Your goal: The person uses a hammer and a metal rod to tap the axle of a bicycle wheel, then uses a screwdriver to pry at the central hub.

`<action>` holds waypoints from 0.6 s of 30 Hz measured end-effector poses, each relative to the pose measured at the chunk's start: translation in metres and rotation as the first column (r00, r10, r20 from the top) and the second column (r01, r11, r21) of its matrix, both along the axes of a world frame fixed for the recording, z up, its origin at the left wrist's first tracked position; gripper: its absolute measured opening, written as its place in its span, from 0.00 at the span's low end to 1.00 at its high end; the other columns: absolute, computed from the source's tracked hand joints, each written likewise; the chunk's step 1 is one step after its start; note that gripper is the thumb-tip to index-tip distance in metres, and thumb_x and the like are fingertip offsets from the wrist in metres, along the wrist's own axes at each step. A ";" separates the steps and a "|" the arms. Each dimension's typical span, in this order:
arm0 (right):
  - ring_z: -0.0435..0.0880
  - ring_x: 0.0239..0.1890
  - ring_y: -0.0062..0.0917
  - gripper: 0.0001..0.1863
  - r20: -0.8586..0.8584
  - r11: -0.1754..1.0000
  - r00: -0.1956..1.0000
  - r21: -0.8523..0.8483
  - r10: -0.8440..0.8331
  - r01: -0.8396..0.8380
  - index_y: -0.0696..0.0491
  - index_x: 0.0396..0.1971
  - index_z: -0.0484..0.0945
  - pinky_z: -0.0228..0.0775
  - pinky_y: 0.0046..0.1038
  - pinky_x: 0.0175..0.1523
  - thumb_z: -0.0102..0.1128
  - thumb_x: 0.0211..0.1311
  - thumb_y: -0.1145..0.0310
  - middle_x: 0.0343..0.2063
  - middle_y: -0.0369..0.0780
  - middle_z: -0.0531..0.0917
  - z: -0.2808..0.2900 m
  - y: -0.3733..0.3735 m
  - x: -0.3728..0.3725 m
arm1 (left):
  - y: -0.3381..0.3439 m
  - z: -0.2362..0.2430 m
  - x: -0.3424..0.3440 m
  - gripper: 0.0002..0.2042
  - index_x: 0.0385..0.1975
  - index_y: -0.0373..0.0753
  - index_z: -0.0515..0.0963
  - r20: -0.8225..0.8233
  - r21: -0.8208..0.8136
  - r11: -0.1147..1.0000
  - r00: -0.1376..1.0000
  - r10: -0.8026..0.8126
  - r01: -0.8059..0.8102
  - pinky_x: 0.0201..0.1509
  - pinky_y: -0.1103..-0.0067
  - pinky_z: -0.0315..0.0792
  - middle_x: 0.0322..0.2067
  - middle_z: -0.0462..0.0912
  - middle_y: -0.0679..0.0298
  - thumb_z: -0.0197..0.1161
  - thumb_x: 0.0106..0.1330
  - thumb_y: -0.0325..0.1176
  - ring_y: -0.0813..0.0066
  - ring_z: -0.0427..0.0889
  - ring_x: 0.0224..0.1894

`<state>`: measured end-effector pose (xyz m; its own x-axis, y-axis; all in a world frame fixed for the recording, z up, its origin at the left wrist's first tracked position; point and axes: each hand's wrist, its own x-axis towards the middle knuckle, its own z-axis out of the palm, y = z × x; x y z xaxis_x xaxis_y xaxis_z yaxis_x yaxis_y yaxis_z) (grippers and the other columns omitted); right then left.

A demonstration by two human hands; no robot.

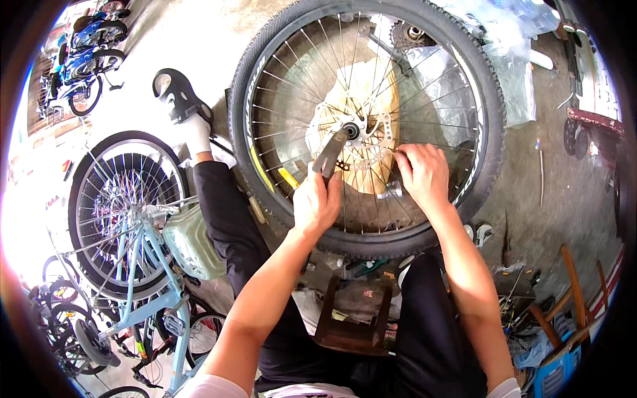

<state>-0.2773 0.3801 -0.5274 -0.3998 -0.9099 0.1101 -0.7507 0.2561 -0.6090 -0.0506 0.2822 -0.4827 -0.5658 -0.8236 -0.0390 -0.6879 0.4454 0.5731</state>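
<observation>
Well, a big bike wheel [359,126] lay face up in front of the person, over the grey floor [554,149]. White letters ran along its black rim [473,174] on both sides, with a yellow patch by the left ones. Left of the wheel, a black shoe [178,99] had white letters too.

The floor had dark stains to the right of the wheel, and it shone bright white to the left. A pale yellow bundle [361,76] sat under the wheel. Clear plastic bags [512,86] lay past its top right side. A light blue bike [141,305] and more bikes filled the space to its left. A brown wooden stool [352,339] was on the near side of the wheel.

The left grip [317,204] was closed around a grey tool [330,156] over the wheel's middle. The right grip [424,174] had bent fingers at the edge of the brake disc [387,132]; I couldn't tell if they pinched anything.
</observation>
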 end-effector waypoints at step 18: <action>0.82 0.34 0.34 0.06 0.001 1.000 1.000 0.015 0.013 -0.013 0.52 0.35 0.82 0.68 0.37 0.41 0.69 0.64 0.68 0.30 0.37 0.86 0.000 0.003 0.000 | -0.007 0.034 -0.018 0.19 0.55 0.30 0.72 0.117 0.215 0.973 0.991 0.058 -0.083 0.31 0.57 0.74 0.28 0.83 0.45 0.63 0.73 0.37 0.39 0.82 0.30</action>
<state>-0.2776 0.3828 -0.5273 -0.3876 -0.9168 0.0962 -0.7537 0.2551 -0.6058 -0.0683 0.2752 -0.4485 -0.4887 -0.8259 -0.2810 -0.7771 0.2657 0.5705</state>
